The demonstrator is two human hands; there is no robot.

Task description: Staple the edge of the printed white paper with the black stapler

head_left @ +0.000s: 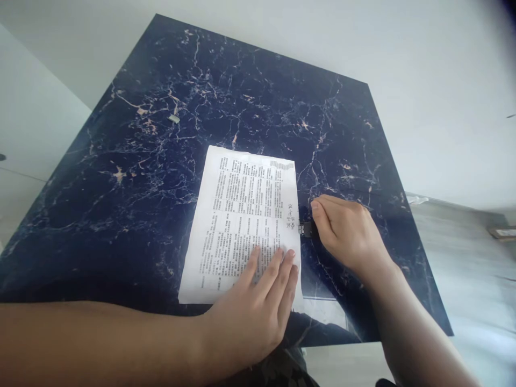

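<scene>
fig. — left hand (252, 317) and right hand (346, 234), bare, with short nails; forearms (100, 338) bare to the frame's edge; camouflage-patterned cloth (282, 373) worn below the tabletop's (242, 97) near edge.

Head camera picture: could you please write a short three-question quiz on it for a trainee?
1. True or false: the left hand lies flat, fingers spread, on the near right corner of the printed sheet.
2. The right hand pinches a small black object at which edge of the sheet? A: far edge. B: right edge. C: left edge.
3. Fill in: the sheet lies on a dark blue table with a pale-veined ____ pattern.

Key: 1 true; 2 B; 3 marble.
</scene>
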